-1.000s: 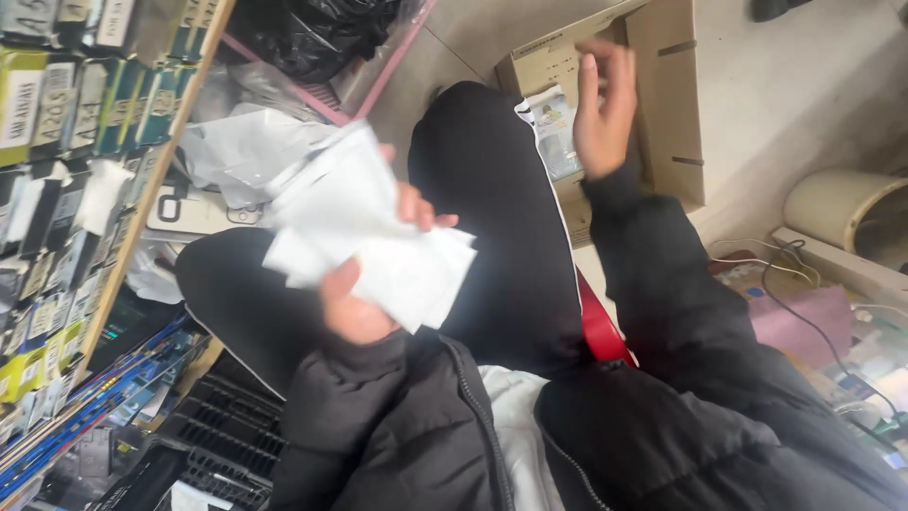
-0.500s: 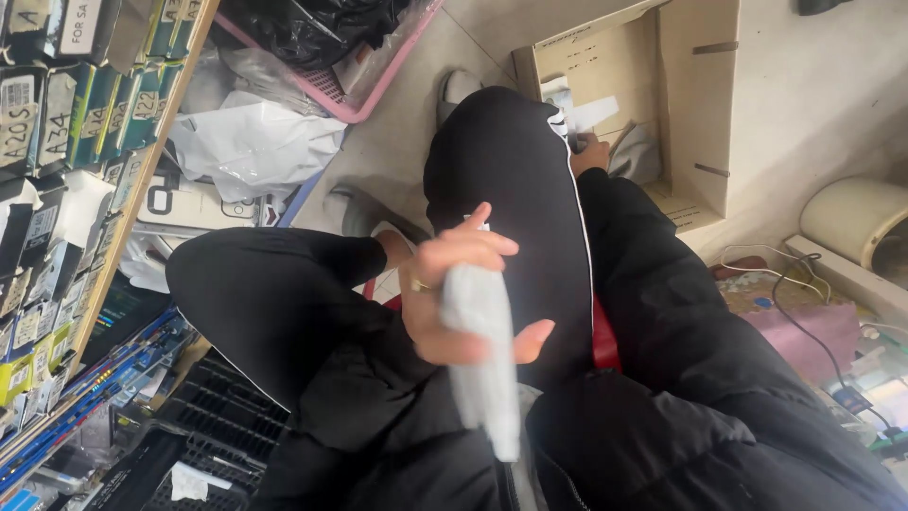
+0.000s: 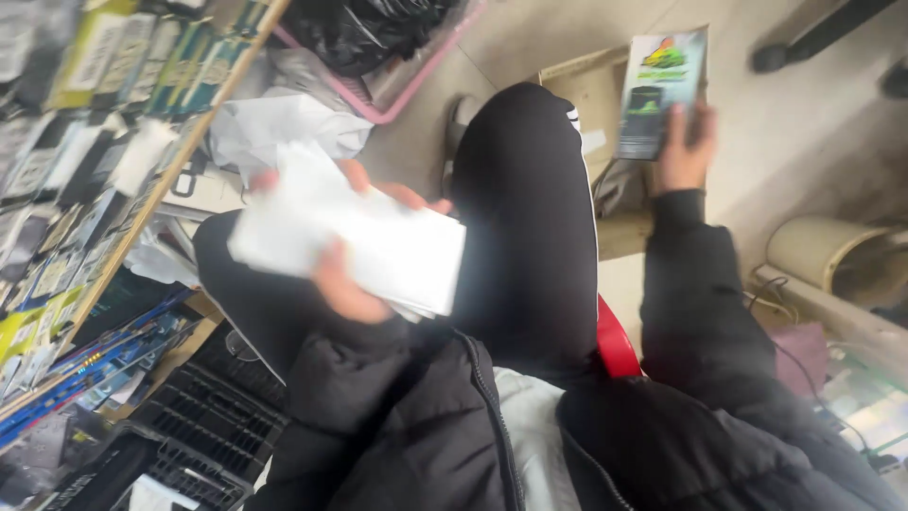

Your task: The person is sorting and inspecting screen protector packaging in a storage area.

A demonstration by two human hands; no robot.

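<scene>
**Both hands loaded: white packets left, printed box right**

I see the left hand [image 3: 345,274] at about 9 o'clock of centre, fingers curled around a stack of white packets [image 3: 364,241]. Thumb on top near the lower edge, fingertips [image 3: 416,199] showing past the far edge. Packets are flat, rectangular, glossy white, soft-looking; blurred, so no detail readable. They sit over the left knee.

Right hand [image 3: 683,156] is at 1 o'clock, arm stretched out, fingers wrapped on the lower part of a printed box [image 3: 657,95]. Box is a tall flat rectangle, upright, pale grey-blue face with green and orange graphics near the top and a dark shape mid-panel. It's held above the open cardboard carton [image 3: 586,104], brown, matte, which stands on the floor just beyond the right knee.

Surroundings:
- 9 to 11 o'clock: display rack [image 3: 104,142] with a wooden edge, rows of small hanging packages in green, yellow, white and black.
- 12 o'clock: pink-rimmed basket [image 3: 397,99] lined with a black plastic bag, crinkled and shiny.
- 10 o'clock, below the rack: crumpled white plastic bags [image 3: 284,123].
- 7 o'clock: black plastic crate [image 3: 203,431], grid pattern.
- 3 o'clock: beige round container [image 3: 832,255], smooth.
- Red seat edge [image 3: 613,341] under the person; black puffy jacket, black trousers.
</scene>
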